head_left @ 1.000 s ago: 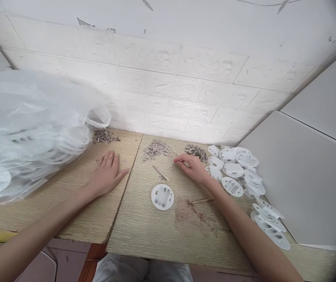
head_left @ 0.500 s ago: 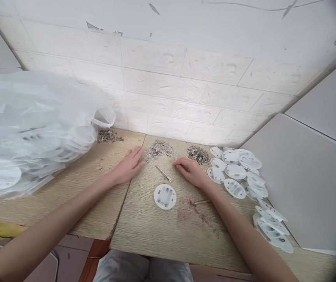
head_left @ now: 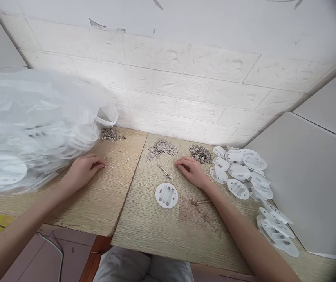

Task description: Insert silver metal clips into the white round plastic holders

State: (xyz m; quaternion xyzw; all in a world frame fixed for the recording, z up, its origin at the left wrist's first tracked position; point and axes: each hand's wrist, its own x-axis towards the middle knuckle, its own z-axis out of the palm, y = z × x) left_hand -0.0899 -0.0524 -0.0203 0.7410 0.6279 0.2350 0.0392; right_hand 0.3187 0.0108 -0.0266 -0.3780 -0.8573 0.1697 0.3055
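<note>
My left hand (head_left: 86, 169) is at the left part of the table, beside the plastic bag, its thumb and fingertips pinched near a few tiny bits; what they hold is too small to name. My right hand (head_left: 192, 170) rests between two piles of small metal pieces, fingers curled and pressed together, with anything in them hidden. A round white battery holder (head_left: 167, 195) lies face up on the table in front of me. Just behind it lie metal tweezers (head_left: 165, 172). The pale metal pile (head_left: 162, 149) and the darker pile (head_left: 201, 154) sit near the wall.
A large clear bag (head_left: 44, 102) of white discs fills the left. Several white round holders (head_left: 238, 189) lie heaped at the right, by a grey panel (head_left: 309, 176). Another small metal pile (head_left: 112, 134) is near the bag. A thin stick (head_left: 204, 202) lies by my right forearm.
My left hand has moved left and toward me, from beside the pale pile to the bag, and its spread fingers have closed. My right hand has stayed nearly still.
</note>
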